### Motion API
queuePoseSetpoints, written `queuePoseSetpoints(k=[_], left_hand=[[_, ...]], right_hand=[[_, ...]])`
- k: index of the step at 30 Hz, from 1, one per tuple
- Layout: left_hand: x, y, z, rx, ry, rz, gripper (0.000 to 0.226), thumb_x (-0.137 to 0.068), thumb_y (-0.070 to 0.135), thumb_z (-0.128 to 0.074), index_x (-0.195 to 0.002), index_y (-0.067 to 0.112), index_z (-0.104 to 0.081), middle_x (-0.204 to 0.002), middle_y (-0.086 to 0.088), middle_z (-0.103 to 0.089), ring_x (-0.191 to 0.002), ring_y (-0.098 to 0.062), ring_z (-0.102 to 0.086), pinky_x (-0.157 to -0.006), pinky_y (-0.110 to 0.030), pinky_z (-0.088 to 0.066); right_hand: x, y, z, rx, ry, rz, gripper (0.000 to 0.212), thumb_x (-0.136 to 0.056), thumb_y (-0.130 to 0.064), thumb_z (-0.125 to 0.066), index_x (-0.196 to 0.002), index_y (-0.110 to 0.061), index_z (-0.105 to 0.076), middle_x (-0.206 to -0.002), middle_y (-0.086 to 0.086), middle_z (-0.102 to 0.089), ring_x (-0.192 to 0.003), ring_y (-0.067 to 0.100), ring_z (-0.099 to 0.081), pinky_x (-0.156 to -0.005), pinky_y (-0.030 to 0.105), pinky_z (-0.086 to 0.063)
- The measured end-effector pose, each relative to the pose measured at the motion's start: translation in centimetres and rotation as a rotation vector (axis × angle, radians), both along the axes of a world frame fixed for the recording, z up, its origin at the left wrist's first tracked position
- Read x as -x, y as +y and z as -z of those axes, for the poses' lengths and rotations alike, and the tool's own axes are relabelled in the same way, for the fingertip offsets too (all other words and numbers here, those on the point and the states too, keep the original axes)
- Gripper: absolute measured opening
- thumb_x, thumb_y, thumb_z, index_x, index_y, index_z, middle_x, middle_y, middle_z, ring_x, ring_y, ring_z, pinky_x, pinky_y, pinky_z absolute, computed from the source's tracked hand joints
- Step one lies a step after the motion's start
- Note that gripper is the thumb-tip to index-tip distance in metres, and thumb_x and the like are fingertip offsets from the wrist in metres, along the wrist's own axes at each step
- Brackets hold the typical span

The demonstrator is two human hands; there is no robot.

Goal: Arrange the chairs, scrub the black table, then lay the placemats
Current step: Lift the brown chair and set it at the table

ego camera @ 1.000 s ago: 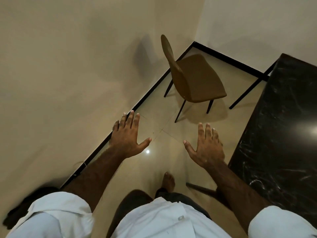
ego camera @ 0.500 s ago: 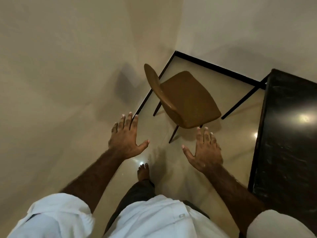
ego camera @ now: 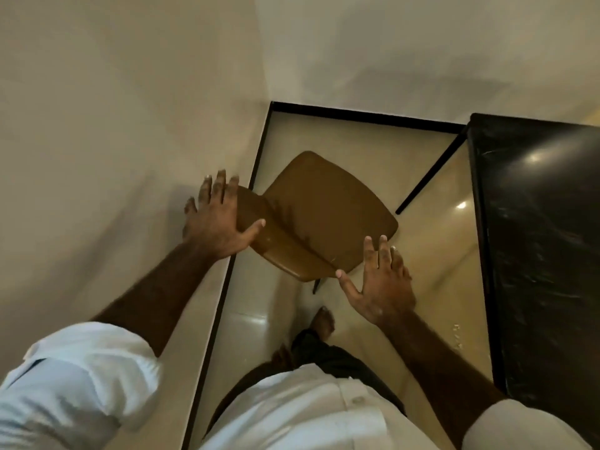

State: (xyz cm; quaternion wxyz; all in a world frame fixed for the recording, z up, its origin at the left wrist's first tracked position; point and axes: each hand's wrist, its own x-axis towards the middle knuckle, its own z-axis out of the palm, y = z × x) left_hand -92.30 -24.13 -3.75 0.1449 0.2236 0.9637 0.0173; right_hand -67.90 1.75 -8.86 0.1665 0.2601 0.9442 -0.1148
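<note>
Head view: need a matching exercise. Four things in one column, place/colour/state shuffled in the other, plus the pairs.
Column 1
1. left hand
2. right hand
3. chair
4. table

Column 2
a. fingers spread, by the right end of the backrest
b. black and glossy, at the right edge of the view
c. fingers spread, at the backrest's left end
d. brown, backrest toward the person

Pairs: 1-c, 2-a, 3-d, 4-b
</note>
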Motion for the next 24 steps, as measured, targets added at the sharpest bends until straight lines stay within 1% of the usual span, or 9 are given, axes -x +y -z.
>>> queuePoseSetpoints(k=[3, 5, 9, 11, 14, 18, 21, 24], left_hand=[[4.1, 2.9, 0.7, 0.008, 0.009, 0.012, 0.124, -0.089, 0.095, -0.046, -0.175, 0.026, 0.011, -0.184, -0.006, 0.015, -0.17, -0.037, 0.008, -0.129, -0.075, -0.016], [6.3, 4.6, 1.2, 0.041, -0.013, 0.034, 0.124, -0.089, 0.094, -0.047, -0.175, 0.026, 0.012, -0.184, -0.006, 0.017, -0.17, -0.037, 0.009, -0.13, -0.074, -0.013], [9.9, 7.1, 2.2, 0.069, -0.054, 0.064, 0.124, -0.09, 0.094, -0.049, -0.175, 0.027, 0.01, -0.185, -0.005, 0.015, -0.17, -0.037, 0.009, -0.13, -0.074, -0.013], [12.1, 8.3, 3.0, 0.087, -0.067, 0.082, 0.122, -0.09, 0.093, -0.048, -0.176, 0.027, 0.008, -0.185, -0.004, 0.013, -0.171, -0.036, 0.007, -0.131, -0.074, -0.014], [15.3, 10.1, 5.0, 0.131, -0.11, 0.127, 0.119, -0.091, 0.093, -0.047, -0.176, 0.028, 0.004, -0.186, -0.004, 0.007, -0.171, -0.036, 0.002, -0.13, -0.073, -0.015], [19.9, 12.6, 8.8, 0.197, -0.253, 0.197, 0.116, -0.091, 0.093, -0.049, -0.176, 0.029, -0.001, -0.186, -0.005, 0.003, -0.17, -0.039, -0.006, -0.129, -0.074, -0.02], [23.0, 13.9, 12.3, 0.223, -0.389, 0.228, 0.113, -0.088, 0.093, -0.053, -0.175, 0.03, -0.016, -0.185, -0.006, -0.014, -0.166, -0.042, -0.025, -0.126, -0.073, -0.029], [26.0, 14.2, 16.1, 0.25, -0.533, 0.196, 0.115, -0.084, 0.094, -0.056, -0.173, 0.029, -0.024, -0.182, -0.007, -0.024, -0.163, -0.043, -0.032, -0.126, -0.071, -0.033]], right_hand=[[2.9, 2.6, 1.0, -0.005, 0.003, 0.029, 0.109, -0.097, -0.094, -0.02, -0.177, -0.024, 0.007, -0.185, 0.013, 0.004, -0.17, 0.04, -0.006, -0.132, 0.058, -0.024], [4.6, 4.2, 1.5, 0.006, -0.033, 0.058, 0.11, -0.095, -0.095, -0.017, -0.176, -0.025, 0.01, -0.185, 0.012, 0.008, -0.17, 0.041, -0.003, -0.133, 0.058, -0.021], [7.2, 6.1, 2.1, 0.037, -0.045, 0.118, 0.112, -0.094, -0.096, -0.015, -0.175, -0.025, 0.013, -0.184, 0.012, 0.012, -0.17, 0.041, -0.002, -0.133, 0.059, -0.019], [8.4, 6.7, 2.6, 0.058, -0.042, 0.156, 0.111, -0.095, -0.095, -0.016, -0.176, -0.024, 0.01, -0.184, 0.013, 0.011, -0.17, 0.042, -0.003, -0.132, 0.06, -0.021], [9.8, 7.0, 4.2, 0.097, -0.056, 0.226, 0.11, -0.095, -0.095, -0.019, -0.176, -0.024, 0.002, -0.184, 0.016, 0.005, -0.168, 0.044, -0.01, -0.129, 0.062, -0.029], [12.0, 6.4, 6.3, 0.164, -0.137, 0.369, 0.112, -0.094, -0.096, -0.023, -0.176, -0.025, 0.007, -0.184, 0.015, 0.006, -0.167, 0.047, -0.016, -0.126, 0.064, -0.034], [13.9, 5.8, 8.1, 0.233, -0.197, 0.513, 0.114, -0.094, -0.094, -0.033, -0.175, -0.026, 0.011, -0.184, 0.015, 0.007, -0.163, 0.051, -0.024, -0.118, 0.067, -0.043], [15.6, 4.9, 10.3, 0.32, -0.222, 0.667, 0.115, -0.097, -0.087, -0.047, -0.175, -0.025, 0.01, -0.184, 0.015, 0.006, -0.16, 0.055, -0.03, -0.114, 0.067, -0.048]])
